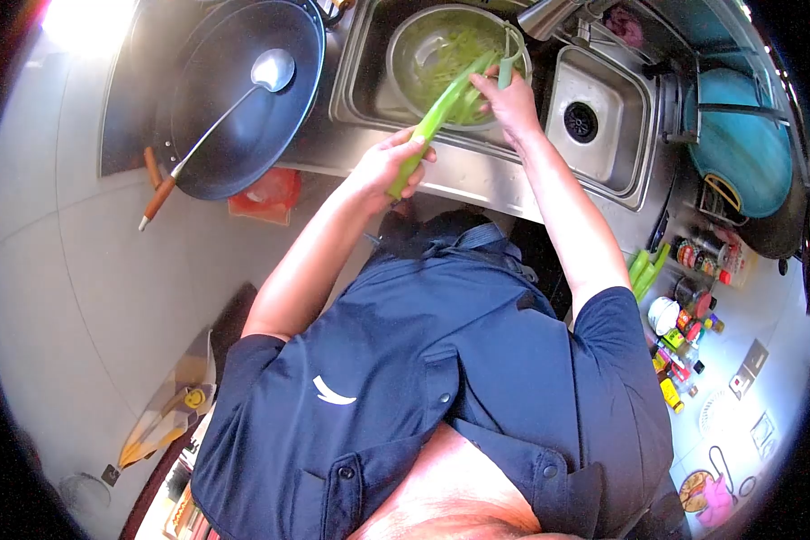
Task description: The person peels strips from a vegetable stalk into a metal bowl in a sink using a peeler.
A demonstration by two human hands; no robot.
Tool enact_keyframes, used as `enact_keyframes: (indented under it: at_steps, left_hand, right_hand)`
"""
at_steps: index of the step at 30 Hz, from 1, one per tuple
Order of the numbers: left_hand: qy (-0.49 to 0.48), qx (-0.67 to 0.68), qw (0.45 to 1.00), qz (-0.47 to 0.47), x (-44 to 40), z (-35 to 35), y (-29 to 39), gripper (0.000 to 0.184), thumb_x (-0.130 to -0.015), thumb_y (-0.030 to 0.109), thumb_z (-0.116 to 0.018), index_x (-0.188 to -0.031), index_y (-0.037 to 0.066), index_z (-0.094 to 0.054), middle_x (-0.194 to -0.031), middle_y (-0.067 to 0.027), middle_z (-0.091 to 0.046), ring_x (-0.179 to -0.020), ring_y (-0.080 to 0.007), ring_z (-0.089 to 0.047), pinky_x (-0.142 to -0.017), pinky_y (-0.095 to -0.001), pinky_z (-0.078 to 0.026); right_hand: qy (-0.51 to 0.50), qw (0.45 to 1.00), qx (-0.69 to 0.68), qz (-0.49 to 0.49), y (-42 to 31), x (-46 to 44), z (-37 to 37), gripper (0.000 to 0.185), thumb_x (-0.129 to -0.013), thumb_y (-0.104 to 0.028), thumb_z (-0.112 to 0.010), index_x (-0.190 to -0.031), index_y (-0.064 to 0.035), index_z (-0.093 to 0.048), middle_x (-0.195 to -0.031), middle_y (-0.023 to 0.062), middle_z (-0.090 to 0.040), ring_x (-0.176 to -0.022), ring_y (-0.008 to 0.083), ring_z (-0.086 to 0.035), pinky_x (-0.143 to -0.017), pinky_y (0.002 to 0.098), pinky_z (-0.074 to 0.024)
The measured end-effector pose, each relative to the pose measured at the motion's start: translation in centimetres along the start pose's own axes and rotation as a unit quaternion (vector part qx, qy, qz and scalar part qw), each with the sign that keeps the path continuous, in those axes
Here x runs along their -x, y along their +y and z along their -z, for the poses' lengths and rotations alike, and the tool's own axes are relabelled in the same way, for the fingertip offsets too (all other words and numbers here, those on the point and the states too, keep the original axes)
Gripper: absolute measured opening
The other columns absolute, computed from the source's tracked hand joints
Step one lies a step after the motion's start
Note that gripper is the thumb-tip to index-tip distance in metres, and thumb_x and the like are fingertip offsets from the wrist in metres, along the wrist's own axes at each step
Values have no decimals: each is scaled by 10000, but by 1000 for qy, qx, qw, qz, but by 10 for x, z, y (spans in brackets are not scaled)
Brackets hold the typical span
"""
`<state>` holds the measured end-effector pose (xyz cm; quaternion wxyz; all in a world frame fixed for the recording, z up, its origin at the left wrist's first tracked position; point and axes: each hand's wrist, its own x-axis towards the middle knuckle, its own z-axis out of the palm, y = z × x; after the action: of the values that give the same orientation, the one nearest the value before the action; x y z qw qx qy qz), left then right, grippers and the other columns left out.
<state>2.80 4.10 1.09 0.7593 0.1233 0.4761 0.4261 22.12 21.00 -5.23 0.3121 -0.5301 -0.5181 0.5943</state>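
My left hand [385,166] is wrapped round the lower end of a long, light green vegetable stalk [441,110], which looks like celery. The stalk slants up over a round metal bowl [398,85] in the left sink basin. Inside the bowl are thin green strips [466,47]. Close to the stalk's upper end, my right hand [516,106] grips a pale green handled tool [506,70] that looks like a peeler. Its working end is too small to make out clearly.
A large dark wok [202,117] with a metal ladle [273,70] resting in it stands left of the sink. On the right are a smaller basin [607,162], a blue-green round lid or board [738,144], more green stalks [643,272] and several seasoning bottles [684,337].
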Motion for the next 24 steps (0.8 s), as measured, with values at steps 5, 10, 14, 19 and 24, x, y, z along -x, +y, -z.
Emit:
enact_keyframes:
  at_steps: [5,10,14,19,24]
  left_hand:
    - [19,25,999,-26,-1,8,-1,309,-1044,249,-547,-1299,75,-528,-981,-44,-600,-621,-103,-499,-432,-232,-385]
    - [-14,76,997,-26,0,16,3,419,-996,181,-587,-1386,79,-475,-983,-49,-591,-621,-110,-492,-439,-234,-371]
    - [-19,63,997,-48,-3,6,6,531,-934,76,-607,-1436,86,-433,-974,-48,-584,-618,-109,-490,-446,-234,-370]
    - [-40,78,995,-54,-12,5,5,573,-871,-26,-578,-1417,81,-440,-939,-56,-570,-606,-114,-502,-455,-238,-378]
    - [-36,69,996,-45,-16,2,1,272,-885,-3,-602,-1131,62,-507,-890,-53,-563,-589,-102,-495,-430,-231,-370]
  right_hand:
    - [17,997,80,17,-1,-9,18,335,-887,-255,-808,-1089,-34,-657,-973,69,-709,-863,146,-697,-632,299,-581]
    - [58,908,386,153,12,-20,28,434,-982,-482,-623,-1141,-88,-706,-974,159,-749,-844,273,-751,-784,437,-586]
    - [-44,951,307,16,-8,11,14,588,-996,-589,-532,-1202,-55,-666,-1057,234,-727,-998,380,-716,-872,472,-548]
    - [-135,942,262,160,-3,66,-17,502,-1018,-551,-510,-1046,-74,-662,-927,230,-704,-902,431,-686,-754,509,-518]
    - [-152,923,277,222,-8,89,-26,420,-1028,-471,-533,-949,-74,-647,-860,210,-684,-858,426,-669,-704,501,-508]
